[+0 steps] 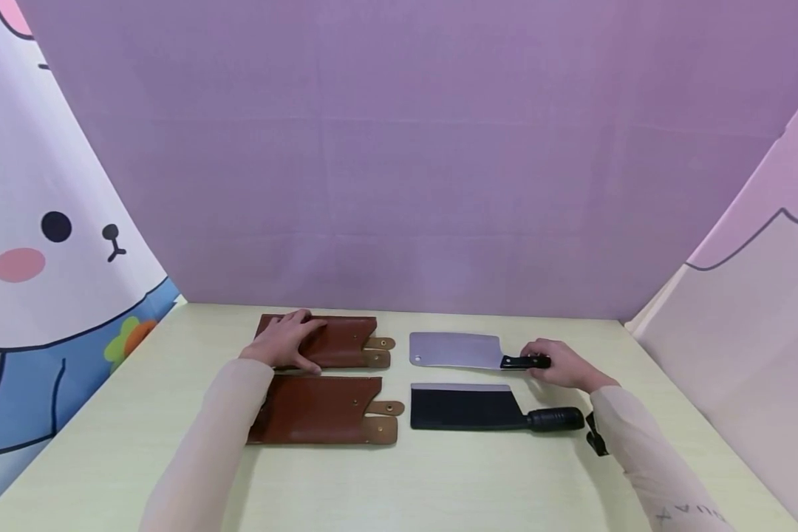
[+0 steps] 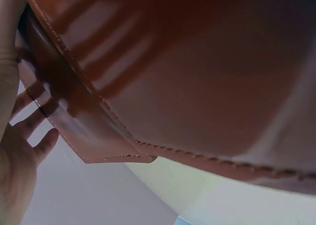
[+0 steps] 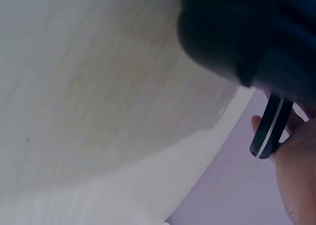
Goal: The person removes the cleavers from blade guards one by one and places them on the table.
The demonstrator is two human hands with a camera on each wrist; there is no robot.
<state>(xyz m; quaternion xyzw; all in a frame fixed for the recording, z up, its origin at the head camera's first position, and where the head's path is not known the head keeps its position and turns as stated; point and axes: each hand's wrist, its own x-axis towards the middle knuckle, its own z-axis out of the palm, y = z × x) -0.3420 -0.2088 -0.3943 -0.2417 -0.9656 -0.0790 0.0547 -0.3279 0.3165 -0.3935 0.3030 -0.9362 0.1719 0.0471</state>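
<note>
My left hand (image 1: pixel 286 341) rests on the far brown leather sheath (image 1: pixel 339 340), fingers spread over its left part. In the left wrist view its fingers (image 2: pixel 47 141) lie against the leather. On the right, my right hand (image 1: pixel 558 363) grips the black handle (image 1: pixel 519 362) of a silver cleaver (image 1: pixel 455 350). The cleaver's blade points left, toward that sheath, with a gap between them. In the right wrist view, fingers and thumb surround the handle (image 3: pixel 270 131).
Nearer the front lie a second brown sheath (image 1: pixel 319 410) and a cleaver with a black blade (image 1: pixel 465 408), whose ridged handle (image 1: pixel 555 419) is close to my right forearm. A wrist strap (image 1: pixel 595 436) shows beside the right sleeve. A purple cloth wall (image 1: pixel 399 185) stands behind the table.
</note>
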